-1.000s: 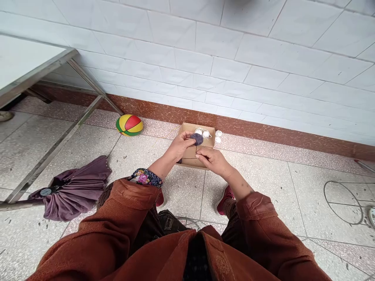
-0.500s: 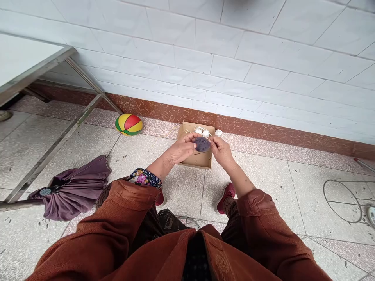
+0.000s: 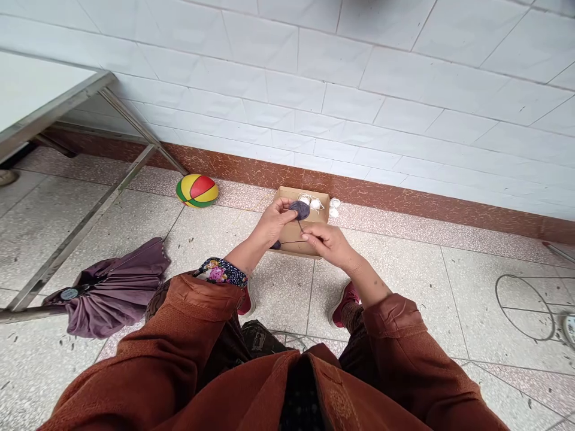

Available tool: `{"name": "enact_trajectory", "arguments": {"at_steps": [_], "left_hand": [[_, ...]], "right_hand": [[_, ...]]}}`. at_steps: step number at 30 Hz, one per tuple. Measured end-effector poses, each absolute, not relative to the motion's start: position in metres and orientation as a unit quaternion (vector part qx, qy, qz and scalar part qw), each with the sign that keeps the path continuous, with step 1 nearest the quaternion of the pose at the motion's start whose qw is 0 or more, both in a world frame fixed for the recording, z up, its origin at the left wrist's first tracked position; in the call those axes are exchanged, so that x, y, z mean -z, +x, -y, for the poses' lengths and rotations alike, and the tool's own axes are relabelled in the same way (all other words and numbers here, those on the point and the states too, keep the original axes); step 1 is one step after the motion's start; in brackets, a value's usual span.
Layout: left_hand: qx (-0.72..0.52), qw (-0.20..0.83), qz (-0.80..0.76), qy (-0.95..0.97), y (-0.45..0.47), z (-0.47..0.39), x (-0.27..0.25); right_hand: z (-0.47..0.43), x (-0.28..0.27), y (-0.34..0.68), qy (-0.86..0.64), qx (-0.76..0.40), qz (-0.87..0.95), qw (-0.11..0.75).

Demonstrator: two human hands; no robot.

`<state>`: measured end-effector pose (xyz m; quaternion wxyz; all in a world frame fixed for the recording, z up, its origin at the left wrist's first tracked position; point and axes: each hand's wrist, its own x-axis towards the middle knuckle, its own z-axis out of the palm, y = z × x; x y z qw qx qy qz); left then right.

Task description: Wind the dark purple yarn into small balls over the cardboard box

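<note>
My left hand is closed around a dark purple-grey ball of yarn, held above an open cardboard box. A strand of yarn runs down from the ball to my right hand, whose fingers pinch it. From there the strand crosses left to a second dark ball low in the box, partly hidden by my left hand. White balls of yarn with loose white ends lie at the back of the box. More white balls sit on the floor just right of it.
A striped play ball rests by the wall, beside the leg of a metal-framed table. A folded purple umbrella lies at left. To the right, a wire ring frame is on the floor. My shoes stand near the box.
The ball in my left hand has moved slightly left and up. My right hand has moved down and away from the ball, and a strand now stretches between them.
</note>
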<state>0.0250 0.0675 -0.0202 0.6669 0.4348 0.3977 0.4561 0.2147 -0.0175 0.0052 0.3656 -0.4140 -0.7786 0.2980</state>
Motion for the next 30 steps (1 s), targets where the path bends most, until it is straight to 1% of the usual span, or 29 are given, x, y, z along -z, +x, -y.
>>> {"name": "enact_trajectory", "arguments": {"at_steps": [3,7,11,15,19,23,27,30], "left_hand": [[-0.421,0.649,-0.386,0.503,0.025,-0.063,0.017],[-0.342,0.698,-0.321,0.541,0.025,-0.057,0.013],[-0.303,0.775,-0.231,0.505,0.025,-0.051,0.01],[-0.358,0.816,-0.207,0.403,0.027,-0.053,0.011],[-0.435,0.79,-0.25,0.352,0.027,-0.062,0.015],[-0.47,0.744,-0.332,0.339,0.027,-0.067,0.02],[-0.475,0.706,-0.38,0.362,0.027,-0.066,0.022],[-0.457,0.671,-0.408,0.418,0.027,-0.064,0.022]], "right_hand": [[0.01,-0.011,0.228,-0.448,-0.259,0.738,0.432],[0.0,-0.007,0.241,-0.509,-0.226,0.682,0.474],[-0.007,0.008,0.239,-0.548,-0.236,0.659,0.458],[-0.007,0.022,0.23,-0.58,-0.265,0.66,0.397],[0.0,0.026,0.22,-0.568,-0.279,0.701,0.329],[0.009,0.019,0.213,-0.497,-0.279,0.767,0.295],[0.016,0.007,0.21,-0.417,-0.286,0.805,0.311],[0.015,-0.002,0.215,-0.41,-0.28,0.784,0.372]]}}
